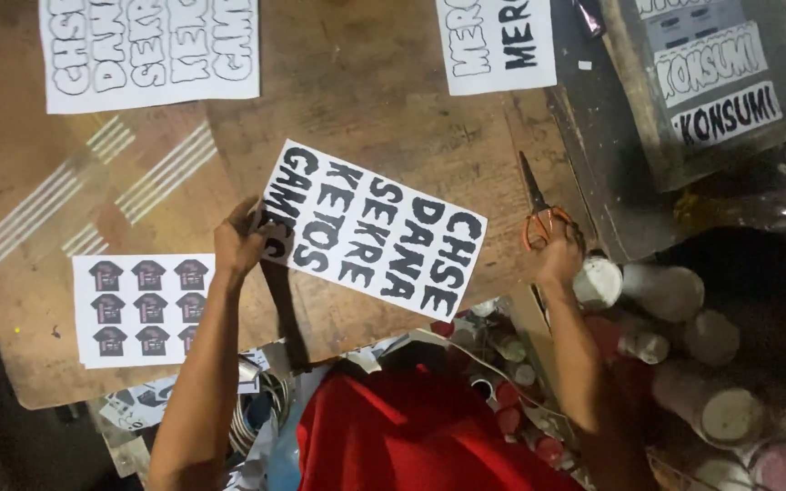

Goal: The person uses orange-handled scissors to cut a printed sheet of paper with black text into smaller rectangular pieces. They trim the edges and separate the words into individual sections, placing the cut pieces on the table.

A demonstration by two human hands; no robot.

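My left hand (240, 242) grips the left edge of a white sheet printed with bold black lettering (373, 229) and holds it tilted above the wooden table (357, 82). My right hand (559, 257) is closed on the orange handles of a pair of scissors (539, 205), whose blades point away from me and lie to the right of the sheet. I wear a red shirt (411, 432).
A sheet of small dark T-shirt pictures (143, 309) lies at the left. More lettered sheets (149, 50) (497, 41) lie at the far edge. A dark framed screen with lettered strips (711, 86) sits at right. Several jars and cans (684, 364) crowd the lower right.
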